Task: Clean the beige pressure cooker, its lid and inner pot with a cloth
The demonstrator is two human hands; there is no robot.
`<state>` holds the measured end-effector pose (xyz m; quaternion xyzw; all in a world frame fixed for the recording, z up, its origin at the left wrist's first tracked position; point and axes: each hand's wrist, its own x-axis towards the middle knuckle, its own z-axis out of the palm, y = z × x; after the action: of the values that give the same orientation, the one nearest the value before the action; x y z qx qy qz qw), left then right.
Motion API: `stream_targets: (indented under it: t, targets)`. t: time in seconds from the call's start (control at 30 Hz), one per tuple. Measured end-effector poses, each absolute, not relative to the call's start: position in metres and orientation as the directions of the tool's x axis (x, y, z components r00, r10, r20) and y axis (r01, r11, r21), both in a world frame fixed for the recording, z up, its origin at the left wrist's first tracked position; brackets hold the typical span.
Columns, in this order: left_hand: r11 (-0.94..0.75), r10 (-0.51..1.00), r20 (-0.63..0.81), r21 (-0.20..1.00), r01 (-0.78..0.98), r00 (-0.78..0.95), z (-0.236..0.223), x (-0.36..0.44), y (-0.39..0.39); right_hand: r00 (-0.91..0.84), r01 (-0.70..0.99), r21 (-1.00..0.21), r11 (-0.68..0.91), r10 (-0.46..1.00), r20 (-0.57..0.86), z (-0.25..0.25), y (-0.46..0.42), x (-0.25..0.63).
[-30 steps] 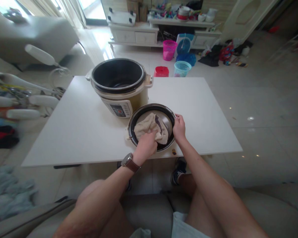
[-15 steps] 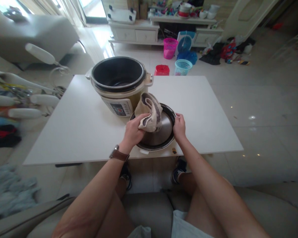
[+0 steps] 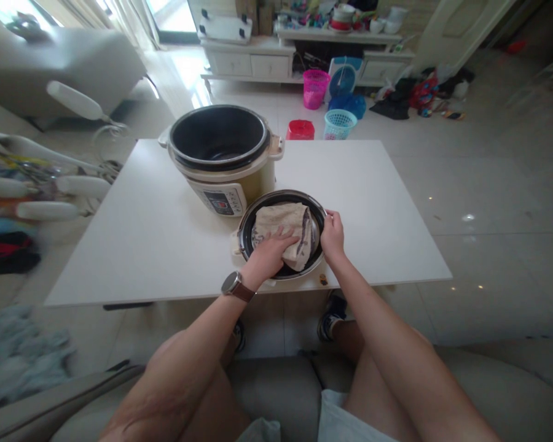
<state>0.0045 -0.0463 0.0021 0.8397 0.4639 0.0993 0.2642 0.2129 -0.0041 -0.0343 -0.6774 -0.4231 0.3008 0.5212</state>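
A pressure cooker lid [image 3: 283, 197] lies with its metal inner side up near the front edge of the white table. Over its middle is a folded beige cloth [image 3: 281, 216] with dark marks. My left hand [image 3: 268, 253] rests flat on the cloth, fingers stretched and apart, pressing it against the lid. With closed fingers my right hand [image 3: 332, 236] grips the lid's right rim. The electric pressure cooker [image 3: 253, 184] stands uncovered behind the lid to the left, its dark inner pot [image 3: 219, 138] showing and its control panel facing me.
The white table [image 3: 373, 209] carries the cooker and lid. A small brown-and-yellow bit [image 3: 323, 279] lies near its front edge. Beyond are a red bin [image 3: 300, 129], a light blue basket [image 3: 340, 124] and a pink basket [image 3: 316, 89]. White-handled objects [image 3: 48, 210] stand at the left.
My left hand held the cloth bunched and raised over the lid; now the cloth is spread on the lid under the flat hand. My right hand stays at the rim.
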Motion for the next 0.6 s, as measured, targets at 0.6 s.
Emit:
stream_targets:
  t: [0.6]
  targets:
    - [-0.479,0.724,-0.163,0.58,0.659,0.67,0.021,0.015,-0.023,0.461,0.212,-0.969,-0.13,0.887,-0.019,-0.034,-0.005,0.213]
